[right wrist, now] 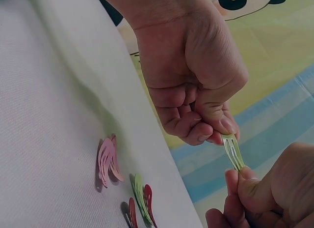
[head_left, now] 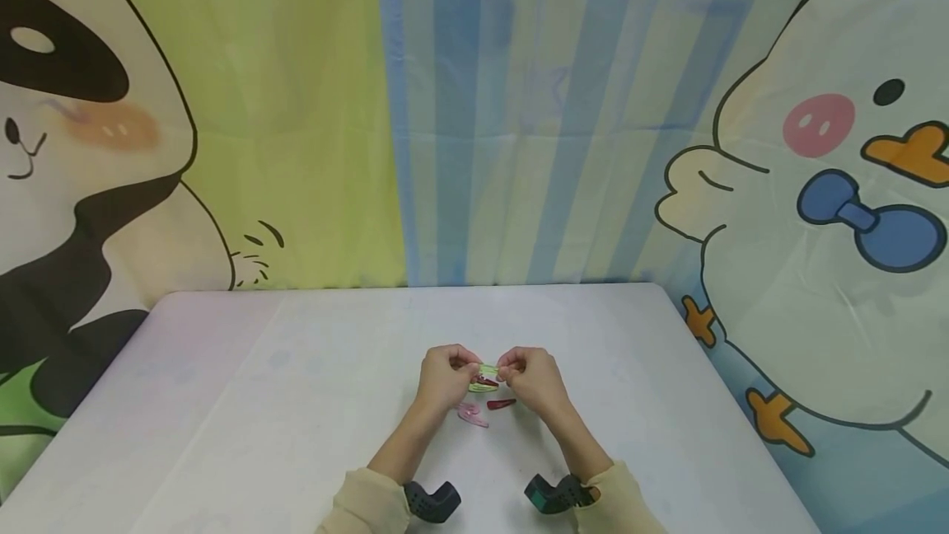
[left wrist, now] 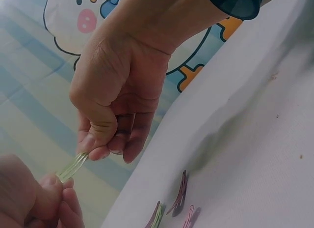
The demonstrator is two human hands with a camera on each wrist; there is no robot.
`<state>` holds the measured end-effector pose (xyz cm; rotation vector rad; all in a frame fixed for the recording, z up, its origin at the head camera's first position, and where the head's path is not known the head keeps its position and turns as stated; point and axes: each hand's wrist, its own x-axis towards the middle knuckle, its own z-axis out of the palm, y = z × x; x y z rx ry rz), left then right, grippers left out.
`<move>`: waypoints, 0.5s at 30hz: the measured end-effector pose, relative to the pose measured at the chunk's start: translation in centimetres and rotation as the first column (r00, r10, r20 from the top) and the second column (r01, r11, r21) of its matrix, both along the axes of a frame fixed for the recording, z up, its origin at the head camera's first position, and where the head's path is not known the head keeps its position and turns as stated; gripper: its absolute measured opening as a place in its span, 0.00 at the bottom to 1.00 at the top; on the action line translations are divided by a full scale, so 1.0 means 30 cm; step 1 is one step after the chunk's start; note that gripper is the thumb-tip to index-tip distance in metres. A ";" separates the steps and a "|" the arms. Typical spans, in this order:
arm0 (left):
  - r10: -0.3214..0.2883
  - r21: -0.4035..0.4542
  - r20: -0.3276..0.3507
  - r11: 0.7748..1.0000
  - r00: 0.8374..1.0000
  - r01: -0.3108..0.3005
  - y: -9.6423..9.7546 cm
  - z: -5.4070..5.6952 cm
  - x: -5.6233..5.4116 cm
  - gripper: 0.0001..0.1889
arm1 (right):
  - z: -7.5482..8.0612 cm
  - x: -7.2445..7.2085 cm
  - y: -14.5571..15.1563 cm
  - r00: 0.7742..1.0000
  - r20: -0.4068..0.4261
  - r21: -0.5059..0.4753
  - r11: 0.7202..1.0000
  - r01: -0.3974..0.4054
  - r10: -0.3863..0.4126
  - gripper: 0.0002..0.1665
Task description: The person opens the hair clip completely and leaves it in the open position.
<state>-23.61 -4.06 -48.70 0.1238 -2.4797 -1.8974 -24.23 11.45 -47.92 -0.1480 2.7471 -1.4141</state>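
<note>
A light green snap hair clip (head_left: 488, 370) is held up between both hands, above the white table. My left hand (head_left: 445, 379) pinches one end between thumb and forefinger, and my right hand (head_left: 535, 379) pinches the other. In the right wrist view the slotted green clip (right wrist: 232, 152) spans the gap between the two sets of fingertips. Beneath the hands lie a second green hair clip (right wrist: 140, 193) and a dark red hair clip (right wrist: 149, 198) beside it. Another dark red clip (head_left: 501, 405) lies nearer the right hand. Pink hair clips (head_left: 470, 414) lie together toward the left hand.
The white table (head_left: 296, 419) stretches out around the hands, its far edge against a hanging cloth (head_left: 504, 147) printed with stripes and cartoon animals. Dark wrist devices (head_left: 432, 503) sit at both cream sleeves (head_left: 366, 503).
</note>
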 end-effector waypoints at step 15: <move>-0.040 0.078 0.008 0.996 0.999 0.039 -0.013 -0.010 -0.007 0.05 | 0.008 0.004 -0.002 1.000 0.028 -0.025 1.000 -0.013 0.014 0.04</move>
